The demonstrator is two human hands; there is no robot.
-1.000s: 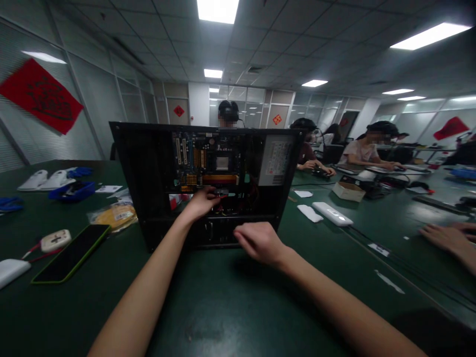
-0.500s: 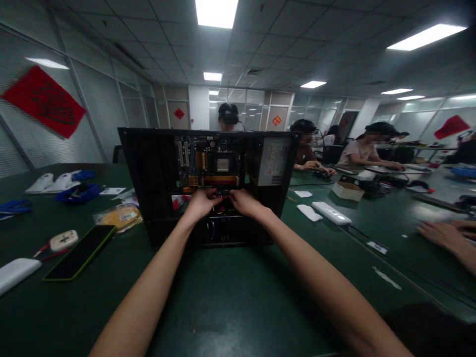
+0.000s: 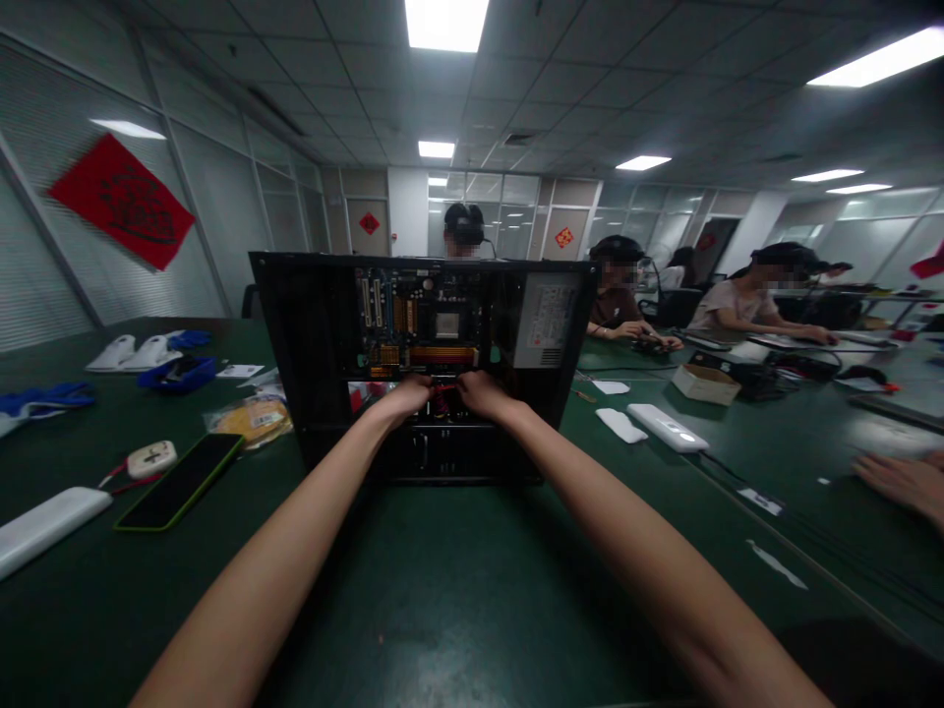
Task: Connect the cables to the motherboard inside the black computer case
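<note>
A black computer case (image 3: 274, 324) stands open-sided on the green table (image 3: 453, 570), its inside facing me. The motherboard (image 3: 409, 320) shows in the upper middle, with orange memory slots (image 3: 442, 355) along its lower edge. At the upper right sits the power supply (image 3: 544, 320) with a white label. Just below the memory slots, my left hand (image 3: 405, 395) and my right hand (image 3: 483, 393) reach into the case, close together. The fingers of both are curled and closed. Dark and reddish thin parts (image 3: 443, 398) show between them; what the fingertips grip is too small to name.
A phone (image 3: 181, 482), a bagged yellow item (image 3: 255, 421), a blue tray (image 3: 177, 374) and gloves (image 3: 48, 398) lie to the left. A white power strip (image 3: 668, 428) and a small box (image 3: 706, 383) are on the right. Co-workers sit beyond; one person's hand (image 3: 900, 482) rests far right.
The view has turned slightly left, so everything sits further right. Both hands stay at the same spot in the case, the left fingers drawn in more tightly.
</note>
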